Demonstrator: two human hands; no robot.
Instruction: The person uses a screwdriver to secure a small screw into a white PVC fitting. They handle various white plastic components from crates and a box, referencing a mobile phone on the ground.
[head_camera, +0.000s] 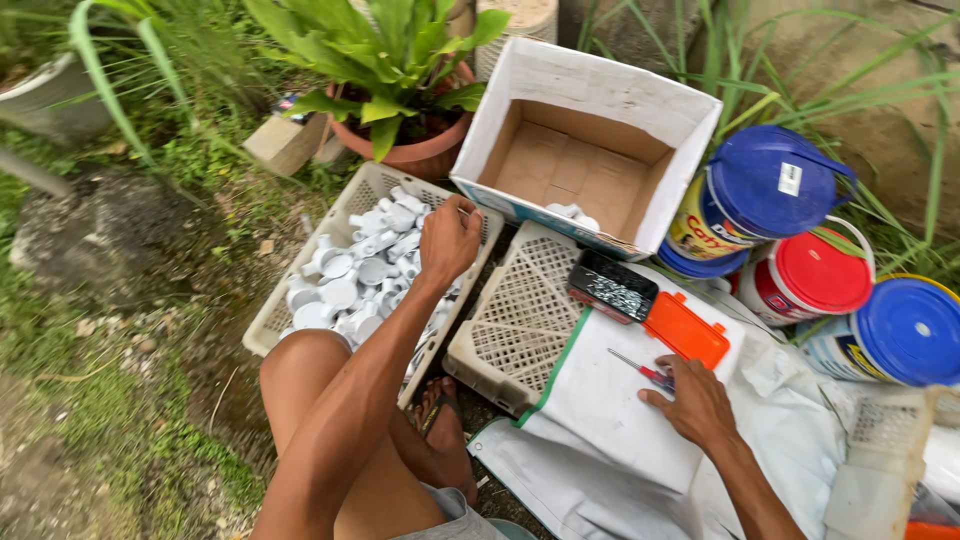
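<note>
Knee and forearm: bare knee (305, 365) sits nearest the lens, with the left arm running up over it toward the basket.
Left grip: left hand (449, 240) is curled narrow, fingertips bunched at the far rim of the basket; it seems to pinch something small, but what cannot be told.
Right grip: right hand (695, 400) lies flat and spread on the white sack (600, 410), fingertips touching the red-handled screwdriver (645, 372), not closed on it.
Fittings: white plastic fittings (360, 265) are heaped in the white mesh basket (275, 320) just under the left hand; a few more lie in the cardboard box (590, 85) behind.
Doing it well: I would lift one fitting clear with the fingertips rather than dragging through the pile, and close the right fingers round the screwdriver handle before raising it, so it does not roll off the sack.
Close by: upturned second basket (520, 310), a black tray of screws (612, 285) touching an orange lid (687, 330).
Further out: blue and red lidded buckets (800, 210) at the right, a potted plant (400, 90) behind the basket.
</note>
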